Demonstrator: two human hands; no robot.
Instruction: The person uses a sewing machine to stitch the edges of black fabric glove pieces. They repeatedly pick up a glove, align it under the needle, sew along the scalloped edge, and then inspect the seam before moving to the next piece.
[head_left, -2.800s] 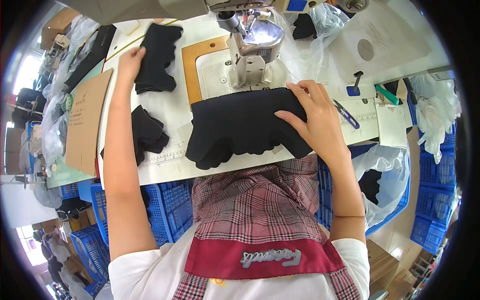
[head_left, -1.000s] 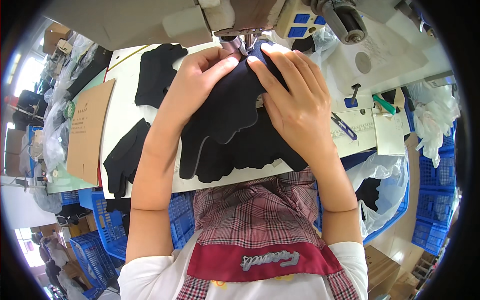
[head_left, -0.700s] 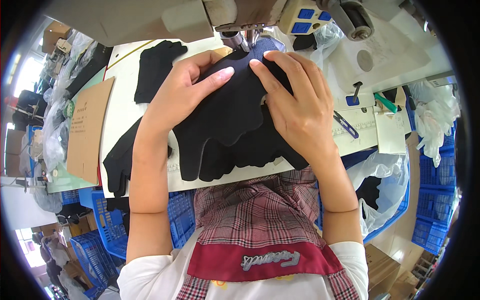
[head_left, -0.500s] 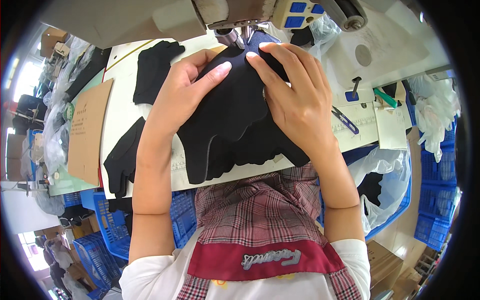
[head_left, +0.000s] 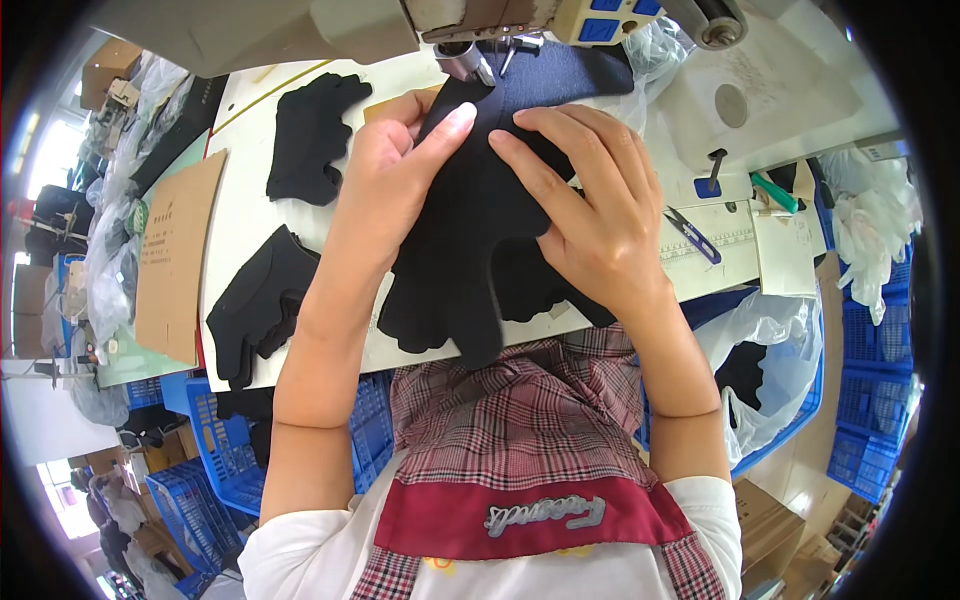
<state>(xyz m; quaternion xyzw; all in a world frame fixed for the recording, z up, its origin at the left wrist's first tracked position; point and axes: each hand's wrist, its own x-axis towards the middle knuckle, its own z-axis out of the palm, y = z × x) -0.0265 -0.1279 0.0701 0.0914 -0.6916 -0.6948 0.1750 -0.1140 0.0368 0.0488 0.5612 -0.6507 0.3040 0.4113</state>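
Note:
A black fabric piece [head_left: 455,230] with scalloped edges runs from under the sewing machine head [head_left: 485,65] toward the table's front edge. My left hand [head_left: 385,185] grips its left side, thumb on top and the other fingers curled at the edge, partly hidden. On the right side of the fabric lies my right hand [head_left: 600,200], fingers stretched out and pressing it down just in front of the presser foot. Behind the needle area a dark blue-looking stretch of fabric [head_left: 575,72] is spread out. More black fabric shows beneath, near my right wrist.
Two black cut pieces, one farther back [head_left: 310,140] and one nearer [head_left: 260,300], lie left on the white table. Thread snips [head_left: 693,236] rest beside a printed ruler at right. Cardboard [head_left: 180,260] stands left; a plastic-lined blue bin [head_left: 770,400] is at right.
The fabric has shifted and turned, its lower flap swinging right and more of it showing behind the needle. My left hand has moved slightly right; my right fingertips have drawn slightly nearer me.

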